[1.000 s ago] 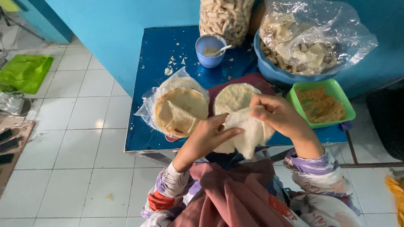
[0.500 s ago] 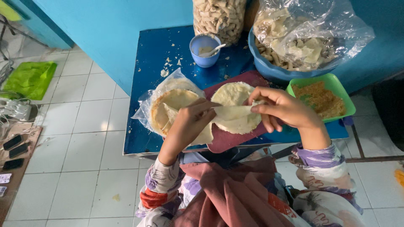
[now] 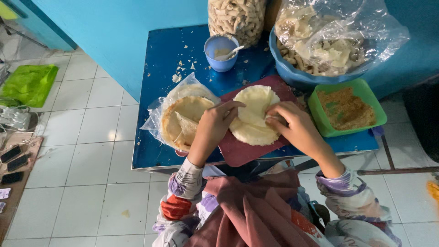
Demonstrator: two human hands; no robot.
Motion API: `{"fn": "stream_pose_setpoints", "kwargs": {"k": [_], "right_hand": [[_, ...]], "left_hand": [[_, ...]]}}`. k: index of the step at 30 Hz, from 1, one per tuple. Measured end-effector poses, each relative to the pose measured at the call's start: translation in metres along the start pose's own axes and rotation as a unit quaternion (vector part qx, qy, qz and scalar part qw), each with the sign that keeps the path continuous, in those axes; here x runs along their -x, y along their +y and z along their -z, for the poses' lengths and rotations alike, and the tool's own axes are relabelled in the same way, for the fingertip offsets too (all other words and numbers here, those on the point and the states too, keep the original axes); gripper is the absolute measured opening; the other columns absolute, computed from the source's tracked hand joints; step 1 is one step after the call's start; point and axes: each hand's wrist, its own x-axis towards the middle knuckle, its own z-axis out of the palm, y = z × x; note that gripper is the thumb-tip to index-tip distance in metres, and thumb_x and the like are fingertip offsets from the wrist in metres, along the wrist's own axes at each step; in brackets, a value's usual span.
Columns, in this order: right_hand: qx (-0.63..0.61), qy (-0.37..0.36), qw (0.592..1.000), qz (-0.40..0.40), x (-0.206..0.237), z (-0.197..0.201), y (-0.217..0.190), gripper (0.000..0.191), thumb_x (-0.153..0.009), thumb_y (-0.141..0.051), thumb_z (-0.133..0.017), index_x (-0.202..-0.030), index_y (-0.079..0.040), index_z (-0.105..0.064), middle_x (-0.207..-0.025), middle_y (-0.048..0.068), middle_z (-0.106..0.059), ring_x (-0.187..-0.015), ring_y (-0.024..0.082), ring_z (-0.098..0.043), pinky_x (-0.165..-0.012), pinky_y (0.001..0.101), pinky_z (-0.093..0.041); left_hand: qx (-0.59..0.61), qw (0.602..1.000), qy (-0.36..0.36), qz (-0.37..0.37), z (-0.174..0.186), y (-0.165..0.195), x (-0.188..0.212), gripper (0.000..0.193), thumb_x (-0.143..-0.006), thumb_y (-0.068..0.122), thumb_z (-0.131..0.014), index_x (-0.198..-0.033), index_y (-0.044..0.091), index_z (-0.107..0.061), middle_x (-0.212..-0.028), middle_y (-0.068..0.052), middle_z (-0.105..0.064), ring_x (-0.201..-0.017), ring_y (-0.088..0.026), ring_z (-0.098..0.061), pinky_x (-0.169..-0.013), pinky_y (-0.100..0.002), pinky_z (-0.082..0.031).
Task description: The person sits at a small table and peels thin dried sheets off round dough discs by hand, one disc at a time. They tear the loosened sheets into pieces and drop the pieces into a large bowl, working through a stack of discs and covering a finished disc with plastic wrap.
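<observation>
Half a second ago the pale round dough wrapper (image 3: 254, 115) was held partly folded just above the board; now it lies flat and open on the dark red cutting board (image 3: 242, 151), which sits on the blue square tabletop (image 3: 160, 68). The left hand (image 3: 212, 128) rests on the wrapper's left edge with its fingers (image 3: 231, 106) stretched and pressed together, while the right hand (image 3: 292, 126) pinches the wrapper's right edge between curled fingers. At the back, a large blue plastic basin (image 3: 286, 68) holds a clear plastic bag of pale crackers (image 3: 338, 36); beside it stands a tall clear bag of twisted beige snacks (image 3: 237, 18). Right of the board, a green rectangular plastic tray (image 3: 320, 112) holds brown crumbly filling (image 3: 345, 107). Left of it, a stack of round wrappers lies in an open clear plastic bag (image 3: 185, 119). A small blue cup (image 3: 220, 61) holds pale paste and a white spoon (image 3: 233, 51).
</observation>
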Motion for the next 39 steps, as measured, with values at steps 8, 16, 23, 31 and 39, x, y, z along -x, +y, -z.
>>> {"fn": "stream_pose_setpoints", "kwargs": {"k": [8,16,23,31,39], "right_hand": [[0.069,0.08,0.994,0.037,0.011,-0.007,-0.004,0.015,-0.09,-0.01,-0.077,-0.096,-0.002,-0.065,-0.094,0.01,-0.066,-0.095,0.032,-0.063,-0.081,0.0408,-0.049],[0.136,0.033,0.989,0.056,0.007,-0.001,-0.01,0.024,-0.083,-0.024,-0.081,-0.089,-0.004,-0.068,-0.089,0.01,-0.067,-0.09,0.033,-0.061,-0.079,0.0448,-0.045],[0.09,0.01,0.992,-0.093,-0.01,0.011,0.005,0.015,-0.098,-0.021,-0.07,-0.109,-0.01,-0.071,-0.1,0.006,-0.068,-0.088,0.027,-0.062,-0.08,0.04,-0.048],[0.132,0.05,0.987,0.083,-0.05,-0.021,0.041,0.014,-0.099,-0.013,-0.071,-0.113,-0.008,-0.07,-0.107,0.01,-0.067,-0.103,0.035,-0.055,-0.09,0.0451,-0.045],[0.108,0.075,0.991,0.035,-0.054,-0.024,0.048,0.009,-0.097,-0.014,-0.07,-0.102,-0.007,-0.068,-0.105,0.008,-0.066,-0.107,0.033,-0.056,-0.094,0.0431,-0.046]], "left_hand": [[0.101,0.991,-0.066,0.062,-0.013,-0.04,0.002,0.026,-0.104,0.018,-0.052,-0.122,0.013,-0.071,-0.077,-0.01,-0.067,-0.068,-0.018,-0.066,-0.065,-0.032,-0.054],[0.302,0.933,-0.119,0.153,-0.022,-0.057,0.005,0.029,-0.113,0.027,-0.045,-0.129,0.011,-0.064,-0.083,-0.003,-0.062,-0.077,-0.008,-0.062,-0.067,-0.024,-0.048],[0.07,0.967,-0.125,0.211,-0.011,-0.017,0.012,0.031,-0.099,0.028,-0.064,-0.127,0.017,-0.064,-0.075,-0.013,-0.062,-0.062,-0.018,-0.06,-0.057,-0.034,-0.048],[0.047,0.996,-0.004,0.079,-0.013,-0.006,0.024,0.036,-0.093,0.018,-0.067,-0.127,0.013,-0.06,-0.11,-0.018,-0.067,-0.083,-0.035,-0.07,-0.076,-0.041,-0.055],[-0.047,0.998,0.05,0.011,-0.02,-0.004,0.027,0.038,-0.096,0.018,-0.068,-0.133,0.012,-0.061,-0.124,-0.015,-0.063,-0.098,-0.038,-0.068,-0.08,-0.043,-0.055]]}}
